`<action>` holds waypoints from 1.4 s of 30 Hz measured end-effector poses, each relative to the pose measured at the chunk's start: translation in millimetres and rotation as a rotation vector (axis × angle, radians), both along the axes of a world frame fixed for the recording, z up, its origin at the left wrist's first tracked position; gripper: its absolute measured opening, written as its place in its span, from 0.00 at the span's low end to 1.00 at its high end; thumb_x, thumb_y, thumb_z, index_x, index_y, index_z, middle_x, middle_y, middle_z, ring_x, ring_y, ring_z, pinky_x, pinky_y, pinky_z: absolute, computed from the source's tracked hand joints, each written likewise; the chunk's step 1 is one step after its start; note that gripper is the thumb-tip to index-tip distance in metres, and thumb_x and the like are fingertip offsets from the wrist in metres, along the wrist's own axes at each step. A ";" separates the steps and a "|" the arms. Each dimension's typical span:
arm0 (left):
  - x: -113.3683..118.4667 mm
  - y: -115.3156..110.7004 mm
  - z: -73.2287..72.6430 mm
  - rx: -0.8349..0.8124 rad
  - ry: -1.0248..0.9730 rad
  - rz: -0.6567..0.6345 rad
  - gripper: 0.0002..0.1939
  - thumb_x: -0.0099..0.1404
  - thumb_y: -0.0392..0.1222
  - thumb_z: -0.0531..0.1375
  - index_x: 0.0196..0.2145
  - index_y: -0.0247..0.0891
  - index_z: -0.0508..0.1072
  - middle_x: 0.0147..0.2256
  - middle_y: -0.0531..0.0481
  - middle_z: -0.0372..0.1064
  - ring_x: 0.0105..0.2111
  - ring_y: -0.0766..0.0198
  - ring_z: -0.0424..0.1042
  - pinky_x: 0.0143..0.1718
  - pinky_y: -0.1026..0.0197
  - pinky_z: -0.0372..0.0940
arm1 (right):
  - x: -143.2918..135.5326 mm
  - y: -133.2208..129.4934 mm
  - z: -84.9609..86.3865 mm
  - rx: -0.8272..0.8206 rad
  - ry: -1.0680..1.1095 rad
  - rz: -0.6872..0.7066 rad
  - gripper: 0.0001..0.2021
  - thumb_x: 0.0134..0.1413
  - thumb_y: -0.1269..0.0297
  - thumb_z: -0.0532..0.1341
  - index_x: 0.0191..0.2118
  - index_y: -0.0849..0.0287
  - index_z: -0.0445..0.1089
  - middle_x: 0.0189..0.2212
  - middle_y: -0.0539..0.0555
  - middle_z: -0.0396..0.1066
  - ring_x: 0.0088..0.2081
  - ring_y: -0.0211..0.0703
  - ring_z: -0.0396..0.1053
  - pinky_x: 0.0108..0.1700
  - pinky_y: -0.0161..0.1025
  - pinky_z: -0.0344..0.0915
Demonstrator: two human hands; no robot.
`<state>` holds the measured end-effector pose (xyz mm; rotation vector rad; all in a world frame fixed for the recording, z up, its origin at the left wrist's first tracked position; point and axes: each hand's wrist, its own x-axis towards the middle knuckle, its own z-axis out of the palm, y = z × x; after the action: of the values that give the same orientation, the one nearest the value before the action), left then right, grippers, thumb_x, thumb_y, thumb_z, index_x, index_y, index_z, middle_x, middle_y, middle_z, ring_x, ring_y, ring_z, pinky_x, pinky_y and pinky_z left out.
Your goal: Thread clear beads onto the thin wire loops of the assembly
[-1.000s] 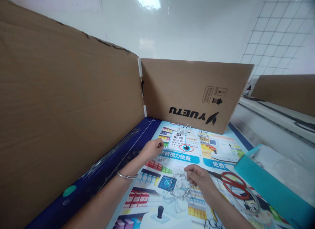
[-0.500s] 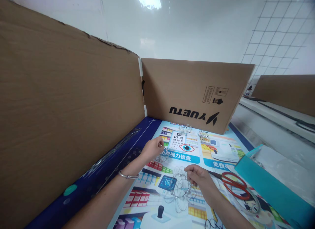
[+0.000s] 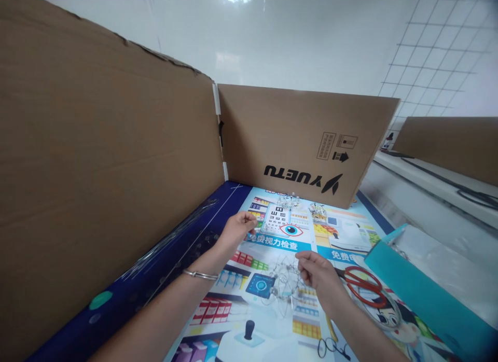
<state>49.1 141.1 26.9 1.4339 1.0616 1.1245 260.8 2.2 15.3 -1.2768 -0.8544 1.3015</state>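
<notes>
My left hand (image 3: 240,228), with a silver bangle on the wrist, is pinched closed above the printed eye chart's left side; what it holds, if anything, is too small to make out. Lower right of it, my right hand (image 3: 311,268) has its thumb and index finger pressed together at the edge of a tangle of clear and silvery wire strands (image 3: 286,281). That tangle lies on the printed mat (image 3: 272,320). Two small heaps of clear beaded pieces, one left (image 3: 288,202) and one right (image 3: 318,211), rest near the far cardboard.
Red-handled scissors (image 3: 365,287) lie right of my right hand, beside a teal box (image 3: 424,289) with clear plastic inside. Cardboard panels stand at the left (image 3: 109,134) and back (image 3: 295,134). Dark wire loops (image 3: 330,347) are near the bottom edge.
The wire tangle has shifted and spread slightly upward near my right hand. My left hand has turned, its fingers now pointing more to the right. The view has shifted a little.
</notes>
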 end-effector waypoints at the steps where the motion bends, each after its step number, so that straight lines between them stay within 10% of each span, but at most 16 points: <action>1: 3.0 -3.2 1.1 -0.005 -0.028 -0.010 0.09 0.52 0.42 0.59 0.30 0.35 0.67 0.21 0.54 0.65 0.20 0.68 0.67 0.15 0.71 0.53 | 0.9 -0.1 1.7 0.015 0.009 -0.011 0.10 0.44 0.60 0.62 0.34 0.58 0.69 0.24 0.48 0.63 0.22 0.31 0.57 0.23 0.31 0.50; 15: 50.0 -61.4 -7.3 0.051 -0.070 -0.038 0.02 0.54 0.36 0.54 0.28 0.37 0.65 0.24 0.54 0.67 0.27 0.65 0.71 0.26 0.66 0.63 | -2.1 1.4 15.8 0.098 -0.055 -0.134 0.11 0.44 0.60 0.62 0.35 0.59 0.69 0.27 0.51 0.67 0.26 0.36 0.61 0.28 0.35 0.58; 32: 55.0 -60.7 -11.7 0.094 -0.120 0.085 0.02 0.55 0.37 0.55 0.29 0.37 0.65 0.26 0.52 0.68 0.28 0.65 0.69 0.31 0.64 0.62 | -1.8 7.1 43.7 0.430 -0.571 -0.262 0.10 0.50 0.59 0.57 0.37 0.56 0.69 0.37 0.55 0.68 0.40 0.46 0.64 0.42 0.41 0.62; 42: 67.2 -97.1 -24.4 -0.046 -0.301 -0.005 0.06 0.55 0.34 0.54 0.33 0.38 0.66 0.32 0.49 0.69 0.35 0.62 0.70 0.37 0.61 0.64 | -42.4 9.2 1.7 0.473 -0.741 -0.024 0.15 0.50 0.69 0.53 0.45 0.54 0.65 0.40 0.54 0.67 0.39 0.43 0.66 0.42 0.41 0.64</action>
<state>116.3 43.9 2.4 1.1858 0.8639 1.2580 218.4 11.4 17.0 -1.3704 -1.5470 0.5209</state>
